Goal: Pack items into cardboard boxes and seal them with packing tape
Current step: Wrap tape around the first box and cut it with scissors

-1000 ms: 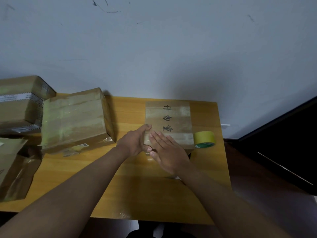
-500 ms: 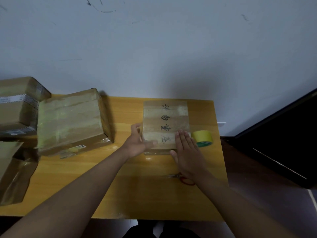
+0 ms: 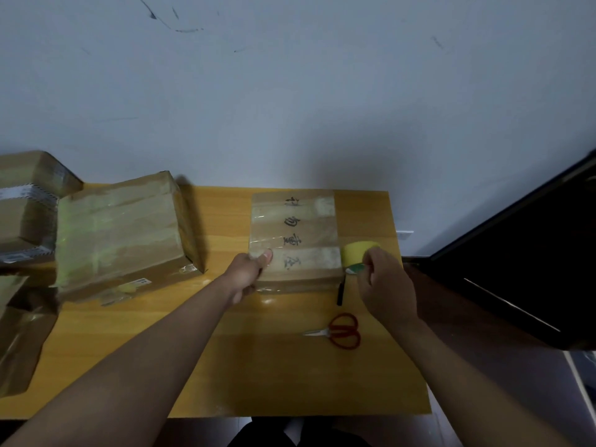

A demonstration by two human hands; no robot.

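Observation:
A flat cardboard box (image 3: 295, 233) with black handwriting and clear tape bands lies at the back middle of the wooden table (image 3: 225, 350). My left hand (image 3: 248, 272) grips its near left corner, thumb pressed on top. A yellow tape roll (image 3: 358, 253) stands just right of the box. My right hand (image 3: 385, 285) has its fingers closed on the roll's near side.
Red-handled scissors (image 3: 342, 330) lie on the table in front of the box, and a dark pen-like thing (image 3: 340, 290) lies beside them. A large taped box (image 3: 122, 230) sits at the left, with more boxes (image 3: 29, 201) beyond it. Dark furniture (image 3: 529, 262) stands on the right.
My right hand has slid off the box top to the right and taken hold of the tape roll, uncovering the scissors. My left hand has stayed at the box's near left corner.

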